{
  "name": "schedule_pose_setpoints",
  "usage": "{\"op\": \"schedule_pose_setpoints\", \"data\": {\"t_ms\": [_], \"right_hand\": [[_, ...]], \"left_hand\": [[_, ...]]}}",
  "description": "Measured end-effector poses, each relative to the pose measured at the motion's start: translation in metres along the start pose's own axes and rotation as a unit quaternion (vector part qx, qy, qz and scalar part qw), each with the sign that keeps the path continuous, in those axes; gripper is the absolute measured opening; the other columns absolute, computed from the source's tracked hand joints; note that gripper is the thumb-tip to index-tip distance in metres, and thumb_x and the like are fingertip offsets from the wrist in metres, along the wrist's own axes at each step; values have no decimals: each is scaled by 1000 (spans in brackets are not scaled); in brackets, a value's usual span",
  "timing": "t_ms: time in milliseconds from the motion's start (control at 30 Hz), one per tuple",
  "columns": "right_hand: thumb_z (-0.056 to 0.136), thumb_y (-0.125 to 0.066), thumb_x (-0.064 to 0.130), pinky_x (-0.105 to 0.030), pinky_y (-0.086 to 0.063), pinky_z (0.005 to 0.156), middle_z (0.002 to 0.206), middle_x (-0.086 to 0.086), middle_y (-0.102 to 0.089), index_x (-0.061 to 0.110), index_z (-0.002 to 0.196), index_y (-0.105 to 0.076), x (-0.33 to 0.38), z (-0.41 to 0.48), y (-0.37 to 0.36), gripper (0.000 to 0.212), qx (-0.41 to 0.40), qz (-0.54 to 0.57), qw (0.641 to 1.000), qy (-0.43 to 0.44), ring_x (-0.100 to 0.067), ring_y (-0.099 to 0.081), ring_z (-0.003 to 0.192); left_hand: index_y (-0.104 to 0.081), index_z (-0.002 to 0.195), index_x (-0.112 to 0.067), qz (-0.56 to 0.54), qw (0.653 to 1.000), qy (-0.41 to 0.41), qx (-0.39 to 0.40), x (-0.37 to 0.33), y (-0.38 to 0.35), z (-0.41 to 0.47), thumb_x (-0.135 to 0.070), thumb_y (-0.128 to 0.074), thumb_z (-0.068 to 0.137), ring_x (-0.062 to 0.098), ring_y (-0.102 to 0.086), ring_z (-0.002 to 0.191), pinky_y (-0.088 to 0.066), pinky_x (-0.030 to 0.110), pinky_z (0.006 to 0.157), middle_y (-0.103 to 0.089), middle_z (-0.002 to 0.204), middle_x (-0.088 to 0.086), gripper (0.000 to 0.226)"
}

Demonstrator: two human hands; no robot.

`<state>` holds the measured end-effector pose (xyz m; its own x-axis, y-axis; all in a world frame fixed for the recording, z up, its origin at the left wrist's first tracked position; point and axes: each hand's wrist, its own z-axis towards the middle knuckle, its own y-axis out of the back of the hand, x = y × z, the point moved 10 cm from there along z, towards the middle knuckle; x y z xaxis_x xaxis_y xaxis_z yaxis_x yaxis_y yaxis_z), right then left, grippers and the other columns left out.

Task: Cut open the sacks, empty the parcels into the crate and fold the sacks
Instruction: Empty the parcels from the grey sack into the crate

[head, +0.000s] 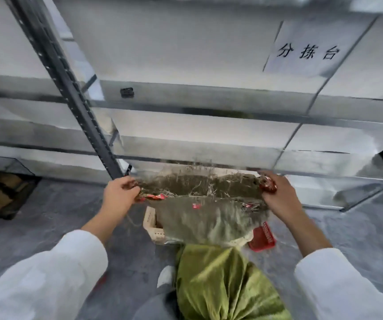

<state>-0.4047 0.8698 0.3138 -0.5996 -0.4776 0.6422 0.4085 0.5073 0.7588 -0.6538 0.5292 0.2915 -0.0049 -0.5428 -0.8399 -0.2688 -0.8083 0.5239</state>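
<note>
We hold an opened sack [199,204] stretched wide between our two hands, its frayed, cut mouth turned up and toward us so that we look into its dark inside. Our left hand [118,192] is closed on the left edge of the mouth, pinching the fabric together with a strip of red tape [154,197] along the rim. Our right hand [278,195] is closed on the right edge, where more of the red material is bunched in the fingers. The body of the sack hangs down from the mouth and drapes over a pale slotted crate [152,227] on the grey floor [47,227]; only the crate's left corner shows, and we cannot tell what lies inside it. A red flat object [263,236] lies on the floor just right of the crate. Nearer to us a full green sack [222,285] stands tied off at its top. Behind everything runs a metal shelf rack [75,107] and a sign with black characters [308,53].
</note>
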Motion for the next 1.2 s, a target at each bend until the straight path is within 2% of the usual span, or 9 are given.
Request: {"op": "schedule_pose_setpoints", "data": {"t_ms": [100,200,333,567,733,900,967,1067,1200], "right_hand": [[67,-55,-9,-12,-39,78,101,-4,-52,38,125,-60,26,-33,52,75,0,26,995,94,-16,-52,91],[68,-53,-13,1,-39,73,90,0,-65,19,101,-74,40,-71,94,51,-18,76,991,107,-12,-59,86],[75,-45,-20,-24,-49,61,73,-10,-66,10,75,-69,16,-108,128,38,-48,265,963,-11,-23,-59,74],[96,-40,2,-24,-56,51,67,-5,-72,6,93,-62,19,-176,130,23,69,497,861,-88,-15,-67,55],[47,-84,31,-37,-57,61,83,-11,-73,12,85,-77,12,-228,121,43,91,536,834,-98,-24,-69,70],[79,-47,10,-40,-59,75,104,-16,-71,12,105,-73,14,-256,121,37,107,600,791,-53,-27,-70,94],[90,-36,2,-53,-42,101,125,-32,-55,-4,129,-49,30,-263,119,42,142,648,747,45,-43,-53,120],[90,-33,0,-50,-41,100,119,-32,-57,-10,128,-46,51,-265,124,41,108,681,718,93,-43,-55,114],[25,-94,11,-23,-56,51,60,-9,-68,3,64,-74,107,-269,115,45,133,696,704,53,-16,-68,53]], "left_hand": [[-74,102,-7,71,995,-62,-10,-29,39,-33,8,-51,80,29,-64,87,-50,28,74,-69,96,15,34],[-74,98,-6,58,996,-74,-4,-60,58,-71,10,-44,83,20,-57,77,-42,18,63,-68,86,10,37],[-70,94,-11,-64,998,18,12,-71,72,-95,1,-45,92,16,-54,43,-38,14,36,-63,67,14,27],[-60,83,-14,-319,903,97,270,-89,59,-144,-33,-42,95,14,-55,57,-43,23,54,-55,73,2,28],[-67,96,-15,-24,933,-70,352,-92,77,-177,-28,-85,68,4,-70,83,-53,21,85,-74,95,8,36],[-64,122,-4,49,939,-56,336,-54,80,-180,-12,-76,80,-8,-63,98,-40,-2,83,-63,125,16,45],[-49,134,-5,44,968,-53,243,-61,87,-178,-8,-59,91,20,-57,119,-43,15,95,-53,134,13,44],[-57,112,-6,-97,926,-52,362,-96,49,-218,-18,-78,63,28,-70,84,-55,44,86,-61,111,21,54],[-66,71,-8,-238,895,-49,374,-159,3,-297,-5,-56,91,15,-65,47,-51,17,42,-67,53,4,22]]}}
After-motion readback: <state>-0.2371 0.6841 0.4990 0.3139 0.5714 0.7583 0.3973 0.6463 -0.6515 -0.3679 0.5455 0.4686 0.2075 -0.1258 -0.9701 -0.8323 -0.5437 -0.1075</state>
